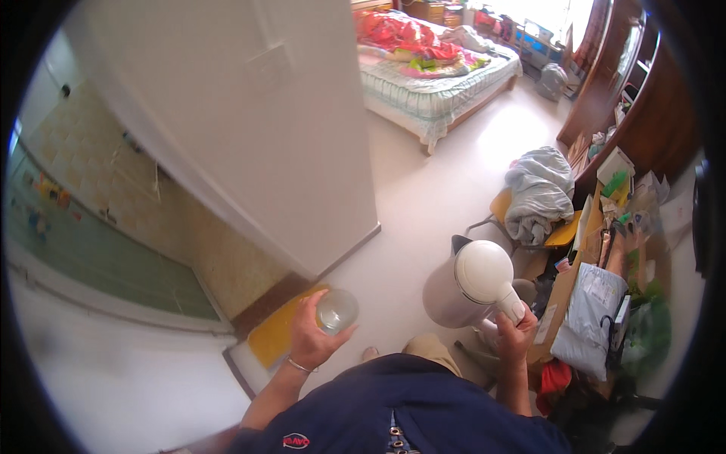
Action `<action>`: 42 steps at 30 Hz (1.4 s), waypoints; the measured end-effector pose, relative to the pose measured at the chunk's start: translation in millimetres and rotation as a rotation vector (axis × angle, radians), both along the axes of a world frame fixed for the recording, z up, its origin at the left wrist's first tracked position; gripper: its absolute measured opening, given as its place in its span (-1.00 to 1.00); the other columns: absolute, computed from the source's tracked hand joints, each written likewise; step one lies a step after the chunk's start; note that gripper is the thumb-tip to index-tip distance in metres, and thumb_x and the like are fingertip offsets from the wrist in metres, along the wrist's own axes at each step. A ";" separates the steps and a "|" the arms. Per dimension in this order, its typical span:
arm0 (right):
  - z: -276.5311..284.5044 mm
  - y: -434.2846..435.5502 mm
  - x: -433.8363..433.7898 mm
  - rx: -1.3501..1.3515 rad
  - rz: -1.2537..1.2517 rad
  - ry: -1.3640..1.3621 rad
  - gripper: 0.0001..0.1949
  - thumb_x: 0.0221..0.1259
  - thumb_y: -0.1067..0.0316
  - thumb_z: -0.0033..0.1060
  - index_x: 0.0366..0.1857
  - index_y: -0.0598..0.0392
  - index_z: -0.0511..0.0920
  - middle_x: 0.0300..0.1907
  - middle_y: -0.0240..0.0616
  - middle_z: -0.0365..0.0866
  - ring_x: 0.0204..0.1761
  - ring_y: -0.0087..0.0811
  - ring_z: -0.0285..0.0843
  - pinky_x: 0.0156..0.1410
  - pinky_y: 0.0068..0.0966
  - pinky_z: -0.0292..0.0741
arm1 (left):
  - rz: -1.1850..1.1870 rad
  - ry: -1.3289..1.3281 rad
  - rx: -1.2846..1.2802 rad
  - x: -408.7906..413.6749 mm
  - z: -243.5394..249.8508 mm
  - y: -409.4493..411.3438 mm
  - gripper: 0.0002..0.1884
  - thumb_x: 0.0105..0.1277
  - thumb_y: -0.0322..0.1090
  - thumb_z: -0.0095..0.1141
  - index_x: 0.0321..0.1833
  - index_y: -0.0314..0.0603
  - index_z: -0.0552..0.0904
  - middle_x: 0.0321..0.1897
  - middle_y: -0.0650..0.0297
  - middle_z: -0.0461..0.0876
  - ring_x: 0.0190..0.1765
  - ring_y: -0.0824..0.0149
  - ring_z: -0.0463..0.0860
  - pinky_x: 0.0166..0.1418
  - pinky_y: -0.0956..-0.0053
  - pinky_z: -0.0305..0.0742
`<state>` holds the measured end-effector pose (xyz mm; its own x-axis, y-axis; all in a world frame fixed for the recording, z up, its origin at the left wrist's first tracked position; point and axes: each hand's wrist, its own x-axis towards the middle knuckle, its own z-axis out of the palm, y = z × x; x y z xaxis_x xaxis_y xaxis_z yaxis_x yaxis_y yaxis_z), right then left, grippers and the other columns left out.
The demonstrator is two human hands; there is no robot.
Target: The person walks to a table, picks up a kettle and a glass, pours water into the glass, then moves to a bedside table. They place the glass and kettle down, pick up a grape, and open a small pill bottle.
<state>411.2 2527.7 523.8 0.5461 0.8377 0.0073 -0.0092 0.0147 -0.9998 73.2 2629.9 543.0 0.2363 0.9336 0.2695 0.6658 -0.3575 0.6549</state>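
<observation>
Held out at the lower middle, my left hand [316,335] grips a clear drinking glass [338,311] with thumb and fingers around its side. The glass looks empty, though its bottom is hard to make out. My right hand [515,335] is closed around the handle of a white electric kettle [485,272]. Its lid is down and its dark spout points up and to the left, away from my body. A gap of bare floor shows between the glass and the kettle. A bracelet circles my left wrist.
A white wall corner [317,170] juts out ahead. Beyond it stands a bed [442,85] with red bedding. To my right, a chair [564,230] carries a grey blanket [539,193], beside a cardboard box [573,284] crammed with packages. A yellow mat [272,335] lies at a doorway, left.
</observation>
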 end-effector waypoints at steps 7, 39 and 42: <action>-17.0 107.5 76.4 0.012 -0.039 0.006 -0.81 -0.01 0.40 0.26 -0.33 0.25 0.57 -0.44 -0.44 0.54 -0.39 -0.65 0.42 -0.27 -0.64 0.35 | -0.057 -0.008 0.083 83.4 -23.4 129.3 -0.25 -0.19 -0.20 0.52 0.09 -0.30 0.45 -0.09 0.06 0.55 -0.02 0.06 0.57 0.09 0.29 0.47; -72.8 740.7 350.9 -0.008 0.339 -0.006 -0.74 -0.01 0.40 0.20 -0.23 0.33 0.56 -0.42 -0.46 0.50 -0.38 -0.64 0.37 -0.25 -0.65 0.31 | 0.348 -0.028 0.049 327.8 -112.4 654.4 -0.26 -0.13 -0.19 0.50 0.13 -0.30 0.44 -0.06 0.06 0.53 0.01 0.05 0.54 0.10 0.28 0.46; -68.8 810.4 359.8 0.009 0.408 -0.035 -0.89 -0.02 0.41 0.16 -0.42 0.20 0.54 -0.53 -0.44 0.48 -0.48 -0.67 0.35 -0.35 -0.67 0.28 | 0.439 -0.018 0.028 341.5 -113.3 698.4 -0.26 -0.13 -0.19 0.50 0.14 -0.30 0.44 -0.04 0.06 0.53 0.03 0.07 0.53 0.12 0.29 0.45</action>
